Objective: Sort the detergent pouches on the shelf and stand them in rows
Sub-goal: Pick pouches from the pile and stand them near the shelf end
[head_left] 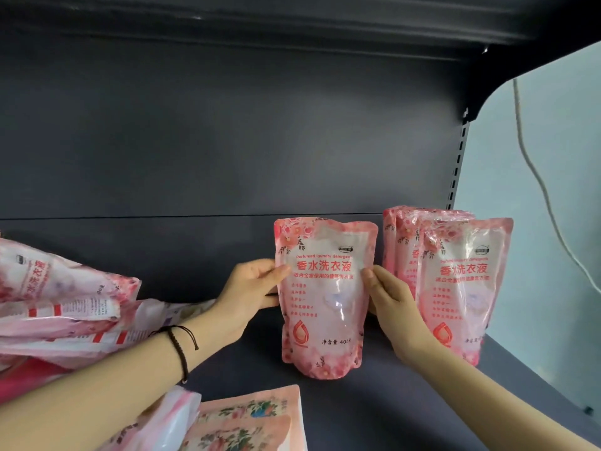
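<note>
Left hand [250,288] and right hand [390,297] pinch upright pouch [322,297]; row [455,288] stands right, pile [65,304] left lies unsorted.

both bare forearms reach in over the front edge of the shelf [406,395]. the left hand [250,288] pinches the upright pouch [325,297] by its left side, thumb on the front; the right hand [395,304] grips its right side likewise. a dark cord [182,346] circles the left wrist.
</note>
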Demonstrator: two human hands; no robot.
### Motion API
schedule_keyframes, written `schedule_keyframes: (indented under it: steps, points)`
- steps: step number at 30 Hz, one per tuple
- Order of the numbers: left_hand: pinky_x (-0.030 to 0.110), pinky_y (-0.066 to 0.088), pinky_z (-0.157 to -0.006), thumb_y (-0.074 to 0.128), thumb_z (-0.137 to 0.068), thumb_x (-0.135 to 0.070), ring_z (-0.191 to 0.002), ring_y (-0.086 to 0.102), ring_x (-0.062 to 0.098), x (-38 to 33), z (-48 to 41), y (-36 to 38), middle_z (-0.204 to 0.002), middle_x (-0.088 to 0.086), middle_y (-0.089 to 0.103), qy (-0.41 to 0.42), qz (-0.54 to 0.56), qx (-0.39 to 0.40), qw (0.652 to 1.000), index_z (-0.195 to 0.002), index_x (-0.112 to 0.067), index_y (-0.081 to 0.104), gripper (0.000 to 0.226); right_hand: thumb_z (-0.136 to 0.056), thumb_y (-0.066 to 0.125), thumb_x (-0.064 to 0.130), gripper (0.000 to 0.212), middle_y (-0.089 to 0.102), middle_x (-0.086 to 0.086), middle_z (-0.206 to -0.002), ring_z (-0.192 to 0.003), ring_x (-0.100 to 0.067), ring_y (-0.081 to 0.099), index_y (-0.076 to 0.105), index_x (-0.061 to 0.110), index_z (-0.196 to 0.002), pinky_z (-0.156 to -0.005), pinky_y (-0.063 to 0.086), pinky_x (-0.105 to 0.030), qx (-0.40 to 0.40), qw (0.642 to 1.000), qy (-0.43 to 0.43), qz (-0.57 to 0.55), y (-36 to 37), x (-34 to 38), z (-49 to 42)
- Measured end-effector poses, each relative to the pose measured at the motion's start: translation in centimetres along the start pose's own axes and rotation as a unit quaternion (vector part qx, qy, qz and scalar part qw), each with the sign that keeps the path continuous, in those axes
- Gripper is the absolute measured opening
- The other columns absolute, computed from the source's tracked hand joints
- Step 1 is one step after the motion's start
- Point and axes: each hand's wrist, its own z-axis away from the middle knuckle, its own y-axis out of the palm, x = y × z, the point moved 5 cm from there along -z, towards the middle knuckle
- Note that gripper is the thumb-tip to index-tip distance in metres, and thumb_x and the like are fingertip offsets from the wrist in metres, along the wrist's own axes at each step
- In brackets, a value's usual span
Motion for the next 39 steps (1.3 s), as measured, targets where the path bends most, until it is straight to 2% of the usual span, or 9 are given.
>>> schedule_keyframes:
  steps: [8,12,15,19,23,28,31,35,39]
  points:
    - [0.037,0.058,-0.080,0.058,-0.093,-0.014,-0.093,0.072,0.020,-1.4,2.6,2.9,-0.098,0.005,0.075,-0.029,0.032,0.010,0.999,-0.101,-0.010,0.071,0.016,-0.101,0.044,0.031,0.034,0.054,-0.002,-0.068,-0.070,-0.017,0.049,0.058,0.014,-0.075,-0.069,0.046,-0.042,-0.042,0.999,0.002,-0.006,-2.3,0.8,2.7]
    - [0.038,0.057,-0.081,0.058,-0.093,-0.015,-0.093,0.072,0.020,-2.7,3.5,5.8,-0.100,0.005,0.075,-0.014,0.033,0.008,0.999,-0.104,-0.010,0.070,0.017,-0.101,0.045,0.034,0.033,0.062,-0.016,-0.079,-0.073,-0.022,0.058,0.059,0.008,-0.086,-0.075,0.052,-0.053,-0.063,0.998,-0.001,0.009,-5.1,1.9,3.5]
    - [0.034,0.060,-0.076,0.059,-0.093,-0.015,-0.091,0.072,0.020,-3.0,4.4,8.9,-0.098,0.004,0.075,-0.014,0.035,0.008,0.999,-0.102,-0.010,0.071,0.016,-0.101,0.045,0.029,0.036,0.056,-0.034,-0.098,-0.085,-0.052,0.055,0.056,-0.004,-0.092,-0.081,0.046,-0.067,-0.075,0.997,-0.003,-0.003,-8.3,2.3,4.2]
    - [0.029,0.060,-0.070,0.059,-0.093,-0.014,-0.089,0.073,0.019,-2.8,5.4,13.5,-0.096,0.004,0.076,-0.019,0.030,0.010,0.999,-0.101,-0.009,0.071,0.016,-0.100,0.046,0.028,0.036,0.057,-0.035,-0.089,-0.074,-0.033,0.053,0.055,-0.005,-0.087,-0.077,0.049,-0.060,-0.055,0.998,0.016,-0.011,-12.9,2.0,4.9]
    - [0.033,0.060,-0.075,0.058,-0.093,-0.015,-0.092,0.072,0.019,-2.4,5.7,17.6,-0.099,0.005,0.075,-0.015,0.044,0.007,0.999,-0.105,-0.007,0.071,0.019,-0.101,0.045,0.029,0.041,0.048,-0.043,-0.101,-0.079,-0.052,0.051,0.051,-0.011,-0.096,-0.079,0.050,-0.064,-0.035,0.999,0.015,-0.015,-17.0,1.6,4.7]
    - [0.029,0.059,-0.077,0.056,-0.095,-0.018,-0.094,0.071,0.016,-1.5,6.0,20.6,-0.100,0.001,0.075,0.007,0.040,-0.024,0.999,-0.106,-0.012,0.071,0.019,-0.097,0.043,0.041,0.041,0.056,-0.034,-0.098,-0.076,-0.026,0.053,0.059,0.003,-0.093,-0.073,0.050,-0.050,0.004,1.000,0.009,-0.001,-19.1,1.2,4.7]
    - [0.026,0.057,-0.081,0.062,-0.091,-0.025,-0.097,0.069,0.008,-0.6,7.0,20.8,-0.104,-0.007,0.074,0.039,-0.020,-0.030,0.999,-0.111,-0.021,0.066,0.021,-0.085,0.053,0.052,0.037,0.068,-0.018,-0.096,-0.086,-0.029,0.067,0.063,0.018,-0.098,-0.082,0.056,-0.050,0.055,0.998,0.026,0.031,-19.6,0.3,5.5]
    - [0.018,0.054,-0.079,0.076,-0.080,-0.025,-0.093,0.067,0.000,3.0,9.0,21.5,-0.103,-0.011,0.071,0.014,-0.177,0.010,0.984,-0.116,-0.036,0.056,0.042,-0.077,0.079,0.023,0.040,0.073,0.013,-0.099,-0.089,-0.010,0.070,0.058,0.034,-0.110,-0.076,0.059,-0.032,0.134,0.981,0.041,0.136,-19.5,-2.2,6.7]
    - [0.016,0.053,-0.082,0.074,-0.082,-0.024,-0.090,0.066,-0.003,4.4,9.2,22.4,-0.100,-0.012,0.069,0.010,-0.210,0.001,0.978,-0.120,-0.035,0.052,0.045,-0.074,0.080,0.007,0.053,0.072,0.013,-0.098,-0.085,-0.006,0.069,0.055,0.037,-0.110,-0.069,0.057,-0.026,0.138,0.976,0.051,0.159,-19.5,-2.8,6.6]
